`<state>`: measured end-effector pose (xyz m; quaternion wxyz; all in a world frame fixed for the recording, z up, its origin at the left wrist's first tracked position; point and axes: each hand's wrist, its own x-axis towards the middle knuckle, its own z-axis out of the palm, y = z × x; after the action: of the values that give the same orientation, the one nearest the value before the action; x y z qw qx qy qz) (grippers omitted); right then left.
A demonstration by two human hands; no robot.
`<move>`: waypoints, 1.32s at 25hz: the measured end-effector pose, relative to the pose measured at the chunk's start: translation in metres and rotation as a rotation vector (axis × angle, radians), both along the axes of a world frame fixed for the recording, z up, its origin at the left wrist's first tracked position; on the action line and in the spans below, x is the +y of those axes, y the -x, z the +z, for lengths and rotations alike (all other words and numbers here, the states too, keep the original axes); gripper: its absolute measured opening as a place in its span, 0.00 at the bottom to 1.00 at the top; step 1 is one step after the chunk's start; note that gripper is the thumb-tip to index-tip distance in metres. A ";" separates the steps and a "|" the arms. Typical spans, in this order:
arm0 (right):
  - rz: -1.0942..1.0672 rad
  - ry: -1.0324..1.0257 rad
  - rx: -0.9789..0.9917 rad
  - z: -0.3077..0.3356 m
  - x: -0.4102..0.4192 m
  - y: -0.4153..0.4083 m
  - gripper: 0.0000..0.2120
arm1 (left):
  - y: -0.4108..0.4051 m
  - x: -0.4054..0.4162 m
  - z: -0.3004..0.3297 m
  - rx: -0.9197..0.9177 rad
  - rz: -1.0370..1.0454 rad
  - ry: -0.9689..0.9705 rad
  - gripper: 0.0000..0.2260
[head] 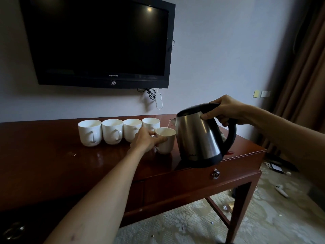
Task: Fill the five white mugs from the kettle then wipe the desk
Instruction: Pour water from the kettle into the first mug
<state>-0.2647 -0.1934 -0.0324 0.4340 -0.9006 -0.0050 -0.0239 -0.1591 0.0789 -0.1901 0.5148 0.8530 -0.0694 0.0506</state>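
Observation:
Several white mugs stand on the dark wooden desk (52,155). A row runs along the back, from the leftmost mug (89,132) to the rightmost one (151,122). In front of that row stands another mug (167,143), and my left hand (146,140) grips it at the handle side. My right hand (223,111) holds the black handle of a steel kettle (198,138), lifted and tilted left. A thin stream of water falls from the spout into the front mug.
A black television (98,41) hangs on the wall above the desk, with a white power strip (159,101) dangling below it. The desk's right edge and a drawer with a ring pull (216,174) are near the kettle. Small items litter the carpet (193,222) at right.

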 end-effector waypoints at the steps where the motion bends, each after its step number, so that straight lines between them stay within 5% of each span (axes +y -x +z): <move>1: 0.000 -0.001 0.000 0.000 0.000 0.000 0.10 | -0.002 0.001 -0.002 -0.004 -0.001 -0.001 0.40; 33: 0.015 0.026 0.032 0.007 0.016 0.002 0.14 | 0.003 0.000 -0.003 -0.040 0.005 0.075 0.35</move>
<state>-0.2666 -0.1773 -0.0256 0.4223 -0.9064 -0.0052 -0.0062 -0.1624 0.0790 -0.1929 0.5446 0.8322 -0.0758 0.0716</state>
